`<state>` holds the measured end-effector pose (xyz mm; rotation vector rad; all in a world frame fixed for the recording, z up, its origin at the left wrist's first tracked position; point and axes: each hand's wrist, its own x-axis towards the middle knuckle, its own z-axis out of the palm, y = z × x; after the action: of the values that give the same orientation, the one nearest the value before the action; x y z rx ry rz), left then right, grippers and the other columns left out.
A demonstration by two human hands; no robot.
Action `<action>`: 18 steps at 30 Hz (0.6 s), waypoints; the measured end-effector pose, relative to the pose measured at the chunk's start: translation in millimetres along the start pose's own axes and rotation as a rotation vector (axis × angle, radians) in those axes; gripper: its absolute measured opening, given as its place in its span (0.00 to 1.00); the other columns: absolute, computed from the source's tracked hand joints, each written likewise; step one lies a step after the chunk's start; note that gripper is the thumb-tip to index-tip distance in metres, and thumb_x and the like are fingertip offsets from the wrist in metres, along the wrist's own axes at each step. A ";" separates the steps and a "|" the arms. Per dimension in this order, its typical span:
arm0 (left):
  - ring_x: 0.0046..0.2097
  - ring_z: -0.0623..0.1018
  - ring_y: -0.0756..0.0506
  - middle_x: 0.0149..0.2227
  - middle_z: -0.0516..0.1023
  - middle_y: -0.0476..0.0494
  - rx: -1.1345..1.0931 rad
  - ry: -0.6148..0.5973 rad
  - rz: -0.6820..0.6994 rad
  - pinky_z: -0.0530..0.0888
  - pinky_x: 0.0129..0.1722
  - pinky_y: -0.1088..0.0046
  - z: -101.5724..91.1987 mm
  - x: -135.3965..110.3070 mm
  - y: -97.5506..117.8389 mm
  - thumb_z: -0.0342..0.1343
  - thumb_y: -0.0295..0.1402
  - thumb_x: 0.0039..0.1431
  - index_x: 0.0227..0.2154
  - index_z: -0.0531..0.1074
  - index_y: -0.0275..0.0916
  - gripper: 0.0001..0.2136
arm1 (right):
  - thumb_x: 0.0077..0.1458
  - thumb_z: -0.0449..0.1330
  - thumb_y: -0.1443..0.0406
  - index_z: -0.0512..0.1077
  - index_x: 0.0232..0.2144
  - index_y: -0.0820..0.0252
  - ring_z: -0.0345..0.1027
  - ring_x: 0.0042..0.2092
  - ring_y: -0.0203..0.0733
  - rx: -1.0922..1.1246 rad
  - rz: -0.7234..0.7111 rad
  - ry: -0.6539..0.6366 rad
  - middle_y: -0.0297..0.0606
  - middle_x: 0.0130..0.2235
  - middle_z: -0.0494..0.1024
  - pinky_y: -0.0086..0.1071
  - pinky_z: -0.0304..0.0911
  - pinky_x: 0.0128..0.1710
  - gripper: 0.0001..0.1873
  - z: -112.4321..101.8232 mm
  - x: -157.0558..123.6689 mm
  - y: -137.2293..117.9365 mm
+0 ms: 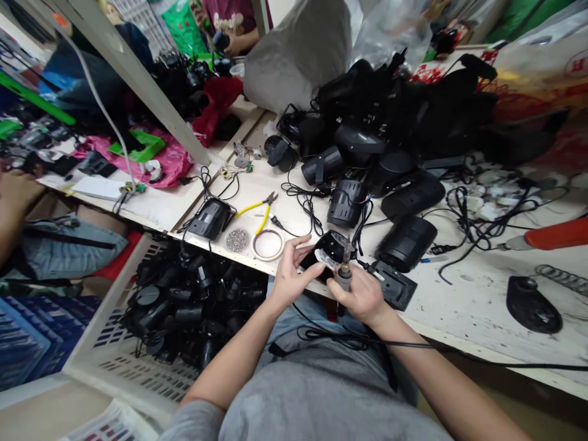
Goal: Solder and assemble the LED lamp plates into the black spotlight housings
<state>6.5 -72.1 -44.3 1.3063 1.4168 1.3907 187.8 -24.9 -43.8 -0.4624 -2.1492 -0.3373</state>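
My left hand holds a black plastic housing at the table's front edge, its thumb and fingers along the near left side. A pale, translucent piece shows inside the housing. My right hand is wrapped around a stick-shaped corded tool with a grey collar. The tool's upper end stands at the housing's right side; whether it touches is unclear. A black rectangular base lies just right of my right hand, beside a black cylindrical housing.
Yellow-handled pliers, a tape roll and a dish of small screws lie left. Black housings pile up behind. A red tool juts in from the right. A crate of black parts stands below. Another person's arm is far left.
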 end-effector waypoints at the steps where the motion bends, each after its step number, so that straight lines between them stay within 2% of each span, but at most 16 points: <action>1: 0.59 0.77 0.39 0.61 0.72 0.31 -0.032 -0.060 -0.006 0.75 0.58 0.58 -2.6 3.0 -1.6 0.65 0.47 0.58 0.62 0.61 0.43 0.33 | 0.62 0.57 0.72 0.68 0.38 0.54 0.70 0.38 0.38 0.008 -0.006 0.005 0.37 0.34 0.76 0.28 0.65 0.36 0.07 -0.1 -0.9 -1.1; 3: 0.62 0.75 0.38 0.64 0.70 0.32 -0.049 -0.196 0.001 0.73 0.62 0.57 -8.0 9.5 -4.3 0.65 0.49 0.57 0.67 0.57 0.45 0.38 | 0.62 0.57 0.72 0.68 0.38 0.54 0.69 0.38 0.37 0.020 -0.006 0.011 0.37 0.34 0.76 0.28 0.66 0.35 0.07 0.0 -2.2 -2.5; 5: 0.65 0.72 0.37 0.64 0.70 0.34 -0.060 -0.276 0.006 0.70 0.65 0.57 -12.1 13.9 -6.8 0.65 0.50 0.57 0.65 0.62 0.44 0.36 | 0.61 0.57 0.73 0.69 0.38 0.55 0.69 0.37 0.36 0.029 0.001 0.015 0.37 0.34 0.76 0.27 0.65 0.35 0.08 0.3 -3.0 -3.1; 8: 0.66 0.71 0.37 0.64 0.71 0.33 -0.103 -0.273 -0.017 0.68 0.67 0.56 -14.2 13.8 -10.5 0.67 0.50 0.55 0.62 0.66 0.41 0.35 | 0.61 0.57 0.73 0.69 0.36 0.55 0.70 0.37 0.37 0.041 -0.005 0.023 0.37 0.34 0.76 0.27 0.66 0.34 0.08 0.7 -4.2 -3.3; 14: 0.66 0.70 0.37 0.64 0.70 0.31 -0.141 -0.256 -0.029 0.67 0.68 0.55 -12.0 9.2 -11.5 0.67 0.49 0.55 0.61 0.66 0.40 0.35 | 0.59 0.57 0.73 0.68 0.37 0.53 0.73 0.39 0.38 0.057 -0.026 0.035 0.35 0.33 0.76 0.29 0.68 0.34 0.08 4.4 -6.2 -2.9; 18: 0.66 0.70 0.37 0.64 0.70 0.31 -0.095 -0.239 0.011 0.68 0.67 0.55 -13.2 5.9 -6.0 0.65 0.49 0.57 0.62 0.64 0.41 0.34 | 0.59 0.58 0.73 0.67 0.37 0.52 0.74 0.39 0.38 0.061 -0.042 0.033 0.34 0.33 0.76 0.29 0.69 0.34 0.09 5.8 -4.7 -1.3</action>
<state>-8.4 -68.6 -47.6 1.3696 1.1714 1.2468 185.6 -24.7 -51.0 -0.3751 -2.1326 -0.2996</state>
